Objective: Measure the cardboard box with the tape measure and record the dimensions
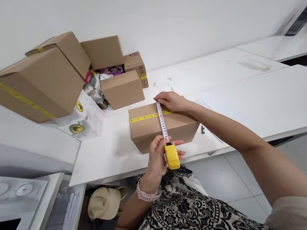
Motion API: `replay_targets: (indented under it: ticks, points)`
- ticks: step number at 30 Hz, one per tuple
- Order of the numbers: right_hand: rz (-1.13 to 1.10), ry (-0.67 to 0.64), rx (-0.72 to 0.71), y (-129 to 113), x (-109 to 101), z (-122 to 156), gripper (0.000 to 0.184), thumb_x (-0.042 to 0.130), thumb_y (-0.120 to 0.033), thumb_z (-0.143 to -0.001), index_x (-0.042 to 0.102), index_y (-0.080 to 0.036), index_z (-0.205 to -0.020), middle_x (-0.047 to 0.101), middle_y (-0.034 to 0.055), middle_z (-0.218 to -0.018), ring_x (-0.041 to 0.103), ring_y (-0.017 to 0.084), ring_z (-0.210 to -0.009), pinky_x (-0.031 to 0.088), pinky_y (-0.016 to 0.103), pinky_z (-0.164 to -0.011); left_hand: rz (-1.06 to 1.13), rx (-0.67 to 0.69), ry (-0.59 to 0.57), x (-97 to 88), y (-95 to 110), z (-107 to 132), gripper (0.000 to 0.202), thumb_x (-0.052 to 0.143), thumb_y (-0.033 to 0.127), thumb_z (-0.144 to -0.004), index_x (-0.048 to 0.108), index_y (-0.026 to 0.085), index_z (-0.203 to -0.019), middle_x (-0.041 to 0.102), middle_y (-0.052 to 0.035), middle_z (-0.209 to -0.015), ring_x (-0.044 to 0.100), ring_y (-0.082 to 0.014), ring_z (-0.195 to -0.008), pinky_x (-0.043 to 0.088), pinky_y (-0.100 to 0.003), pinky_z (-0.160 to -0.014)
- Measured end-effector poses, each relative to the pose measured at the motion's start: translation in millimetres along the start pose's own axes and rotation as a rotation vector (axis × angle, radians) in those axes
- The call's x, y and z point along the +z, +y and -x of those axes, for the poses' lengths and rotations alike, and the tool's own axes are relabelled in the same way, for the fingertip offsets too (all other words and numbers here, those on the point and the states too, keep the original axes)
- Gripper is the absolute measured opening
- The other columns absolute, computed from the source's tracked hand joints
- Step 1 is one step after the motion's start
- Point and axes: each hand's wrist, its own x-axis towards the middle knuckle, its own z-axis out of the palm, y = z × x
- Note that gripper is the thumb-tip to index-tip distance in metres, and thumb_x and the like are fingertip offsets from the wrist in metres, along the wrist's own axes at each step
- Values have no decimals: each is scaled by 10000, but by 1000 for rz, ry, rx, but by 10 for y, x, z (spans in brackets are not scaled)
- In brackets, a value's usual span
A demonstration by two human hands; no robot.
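Observation:
A closed cardboard box (146, 126) with a yellow tape strip across its top sits near the table's front edge. Over its top lies the drawn-out blade of a tape measure (172, 157), running from the far edge toward me. My left hand (159, 155) is closed around the yellow case, just in front of the box's near edge. At the far edge, my right hand (172, 101) pinches the blade's end with thumb and fingers, its palm side resting over the box top. A pale pink band (146, 195) is on my left wrist.
Stacked cardboard boxes (43, 82) stand on a white avocado-print box (83, 123) at the left. Smaller boxes (122, 90) and packets sit behind. A small black object (203, 129) lies right of the measured box. A white appliance (10, 195) is at lower left.

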Motion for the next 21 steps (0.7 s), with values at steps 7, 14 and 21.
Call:
replay_targets:
  ticks: [7,14,21]
  points:
    - [11,-62,34,16,-69,-108,379,457,-170,-943,767,-146,-1160,731,100,-1239,663,250,-1157,465,359,-1045,2,42,5,35,-23,-97,514,792,392,-715,469,182,-1055,787,-138,-878,726,-215,-527,549,-253,-465]
    - [-115,-158,104,123,-44,-125,386,512,-274,-943,736,-204,-1250,719,54,-1275,660,252,-1161,484,382,-1044,22,64,6,90,-84,-85,484,757,385,-767,447,199,-1089,783,-132,-956,731,-215,-539,556,-268,-478]
    - [-142,-160,104,192,-32,-69,373,567,-336,-929,736,-267,-1255,714,19,-1288,645,273,-1179,474,419,-1059,31,54,-11,19,-99,-48,534,756,397,-773,452,188,-1158,774,-108,-965,721,-203,-528,553,-273,-465]
